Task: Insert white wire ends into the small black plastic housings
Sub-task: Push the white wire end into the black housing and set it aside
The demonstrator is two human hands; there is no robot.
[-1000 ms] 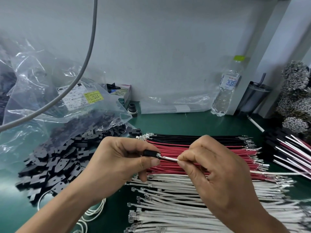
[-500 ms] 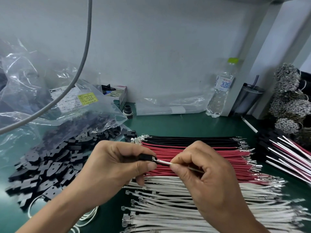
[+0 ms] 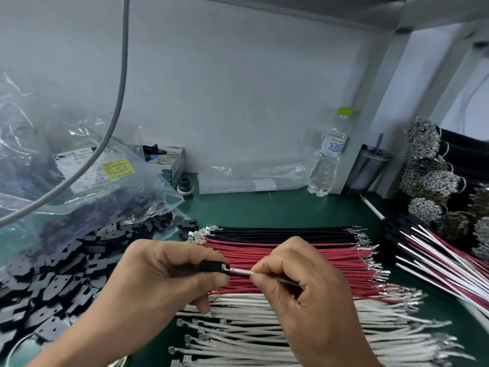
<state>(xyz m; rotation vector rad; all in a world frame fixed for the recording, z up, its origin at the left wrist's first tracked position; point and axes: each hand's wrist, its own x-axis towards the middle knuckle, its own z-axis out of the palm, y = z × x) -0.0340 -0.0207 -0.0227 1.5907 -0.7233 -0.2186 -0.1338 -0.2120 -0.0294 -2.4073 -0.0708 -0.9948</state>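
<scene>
Wire now meets housing, both pinched.

two bare hands enter from the lower edge of the frame: the left hand from the lower left, the right hand from the lower right. forearms are uncovered, without gloves, rings or sleeves in view.

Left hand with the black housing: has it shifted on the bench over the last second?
No. The left hand grips the black housing just in front of the left ends of the red wires, as before; only the camera shifted.
</scene>
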